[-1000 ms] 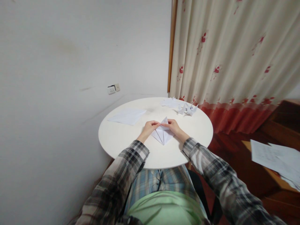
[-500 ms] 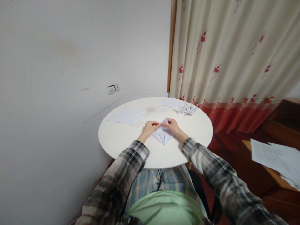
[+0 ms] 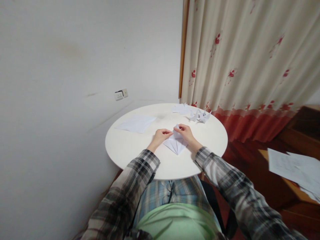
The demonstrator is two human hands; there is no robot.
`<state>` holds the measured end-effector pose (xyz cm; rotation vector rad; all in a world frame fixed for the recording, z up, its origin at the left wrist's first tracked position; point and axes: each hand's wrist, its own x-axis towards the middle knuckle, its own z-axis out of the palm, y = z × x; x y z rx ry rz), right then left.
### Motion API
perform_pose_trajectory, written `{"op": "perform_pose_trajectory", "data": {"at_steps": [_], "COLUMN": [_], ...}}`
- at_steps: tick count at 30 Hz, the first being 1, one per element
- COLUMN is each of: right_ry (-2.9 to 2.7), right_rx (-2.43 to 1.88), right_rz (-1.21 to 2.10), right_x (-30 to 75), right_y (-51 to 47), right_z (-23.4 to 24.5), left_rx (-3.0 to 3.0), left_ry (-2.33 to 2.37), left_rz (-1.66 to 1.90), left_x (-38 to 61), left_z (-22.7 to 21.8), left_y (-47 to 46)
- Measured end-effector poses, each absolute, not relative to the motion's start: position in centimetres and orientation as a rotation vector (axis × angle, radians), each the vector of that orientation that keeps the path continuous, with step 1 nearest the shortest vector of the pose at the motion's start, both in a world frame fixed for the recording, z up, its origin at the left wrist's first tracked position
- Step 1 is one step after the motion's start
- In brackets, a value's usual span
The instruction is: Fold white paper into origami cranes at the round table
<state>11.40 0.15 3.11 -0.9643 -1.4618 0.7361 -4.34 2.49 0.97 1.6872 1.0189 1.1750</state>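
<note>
A white sheet folded into a kite-like shape (image 3: 175, 145) lies on the round white table (image 3: 130, 150), its point toward me. My left hand (image 3: 161, 136) presses its fingers on the left part of the fold. My right hand (image 3: 186, 134) pinches the paper's upper tip, which is lifted slightly off the table. Both sleeves are plaid.
A flat white sheet (image 3: 136, 123) lies at the table's left rear. Folded paper figures (image 3: 200, 116) and paper scraps (image 3: 181, 108) sit at the far edge by the flowered curtain (image 3: 245, 66). Loose papers (image 3: 295, 168) rest on wooden furniture at right. A wall stands left.
My right hand has shifted slightly up and forward, lifting the top flap of the folded paper. My left hand has stayed nearly in place.
</note>
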Motion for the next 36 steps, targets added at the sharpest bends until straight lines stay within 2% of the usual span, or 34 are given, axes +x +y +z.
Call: {"op": "perform_pose_trajectory", "data": {"at_steps": [24,36], "right_ry": [-1.332,-1.416], "right_rx": [-0.909,-0.905], "right_rz": [0.735,0.739], "right_x": [11.7,11.6], "right_y": [0.1,0.1], "right_z": [3.5,3.4], "left_rx": [1.688,1.659], "left_ry": [0.991,1.031], "left_rz": [1.133,1.312], "left_x": [-4.1,-2.8], "left_z": [1.1,2.1], "left_y": [2.3,1.3]}}
